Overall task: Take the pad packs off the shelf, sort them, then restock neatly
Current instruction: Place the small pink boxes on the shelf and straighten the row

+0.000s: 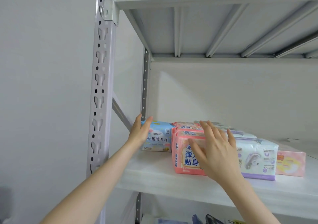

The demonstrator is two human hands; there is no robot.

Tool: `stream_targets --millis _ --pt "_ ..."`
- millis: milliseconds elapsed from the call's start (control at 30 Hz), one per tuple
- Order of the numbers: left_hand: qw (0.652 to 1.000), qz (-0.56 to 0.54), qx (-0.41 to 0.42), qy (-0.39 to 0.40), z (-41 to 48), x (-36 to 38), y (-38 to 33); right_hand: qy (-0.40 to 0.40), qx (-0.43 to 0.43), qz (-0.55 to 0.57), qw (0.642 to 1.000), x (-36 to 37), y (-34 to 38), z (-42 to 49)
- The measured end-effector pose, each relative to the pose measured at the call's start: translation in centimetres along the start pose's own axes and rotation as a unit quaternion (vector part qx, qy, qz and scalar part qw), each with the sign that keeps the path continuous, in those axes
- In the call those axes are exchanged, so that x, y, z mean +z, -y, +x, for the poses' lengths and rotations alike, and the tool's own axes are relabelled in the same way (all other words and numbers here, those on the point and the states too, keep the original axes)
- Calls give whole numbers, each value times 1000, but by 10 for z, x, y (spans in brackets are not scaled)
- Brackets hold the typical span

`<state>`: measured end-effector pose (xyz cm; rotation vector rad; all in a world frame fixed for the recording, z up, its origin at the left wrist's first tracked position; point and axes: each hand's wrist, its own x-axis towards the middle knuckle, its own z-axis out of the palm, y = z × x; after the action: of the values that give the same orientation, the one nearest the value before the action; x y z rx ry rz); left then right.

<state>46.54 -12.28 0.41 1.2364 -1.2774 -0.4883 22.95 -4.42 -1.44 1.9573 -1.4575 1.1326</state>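
Both forearms come up from the lower edge toward the shelf board (pixel 154 177). The right hand (pixel 215 152) has its fingers straight and spread. It lies flat on the front pink pack (pixel 183 156) with the fingertips up near the pack's top edge, and it clasps nothing. Under that hand's outer fingers and running off to its right is a white-and-purple pack (pixel 257 156), and past that a pale pink pack (pixel 290 163) sits lower. Beyond the right fingertips, more pink packs (pixel 185 126) are lined up toward the back; the number is not clear. The left hand (pixel 140 132) has its palm set against the left end of the blue pack (pixel 160 138), with the thumb along the top corner. Its fingers look straight rather than curled, though their tips behind the pack are hidden. The blue pack stands between the two hands, farther back than the front pink pack; whether it touches the pink row cannot be told. Every pack is on the board, grouped by colour. Judged handling: the packs are light, soft and compressible, in slick film that may slide under a flat palm. The safer hold would be across the two short ends, or thumb on the front and fingers behind, squeezing gently so the stack inside does not buckle. Left of the left hand stands the slotted upright post (pixel 101 86); above both hands is the ribbed upper shelf (pixel 206 31).
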Motion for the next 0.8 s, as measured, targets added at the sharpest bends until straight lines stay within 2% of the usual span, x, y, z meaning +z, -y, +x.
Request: stream_targets --millis 133,300,800 --pt "998 -38 -53 1 23 6 10 -19 13 -25 999 9 7 -1" --pt "998 -37 -58 13 34 9 15 -31 20 -31 999 13 7 -2" --pt "999 -35 -11 17 31 14 18 -47 5 -35 998 22 13 2"
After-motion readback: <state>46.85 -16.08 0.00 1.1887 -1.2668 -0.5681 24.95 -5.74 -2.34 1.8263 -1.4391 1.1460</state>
